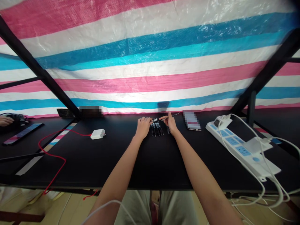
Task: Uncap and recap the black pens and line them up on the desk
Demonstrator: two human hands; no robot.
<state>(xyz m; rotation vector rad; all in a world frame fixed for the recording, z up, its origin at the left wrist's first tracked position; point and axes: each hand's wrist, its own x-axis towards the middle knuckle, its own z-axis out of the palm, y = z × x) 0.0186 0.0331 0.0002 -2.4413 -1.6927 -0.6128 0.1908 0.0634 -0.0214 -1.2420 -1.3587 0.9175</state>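
On the black table, several slim black pens [156, 129] with clear, shiny upper parts lie side by side between my hands. My left hand [142, 127] is at their left, fingers bent and pinching a small pale, shiny piece [155, 120] just above the row; its exact kind is too small to tell. To the right of the row, my right hand [172, 124] grips a slim pen [175, 114], whose thin end sticks out to the right past the fingers. The fingers partly cover both held things.
A phone [192, 120] lies right of my right hand, and a white power strip [242, 147] with plugs and cables stands farther right. Left are a white charger [97, 134] with a red cable [58, 156] and another phone [23, 133]. Another person's hand [6, 120] shows far left.
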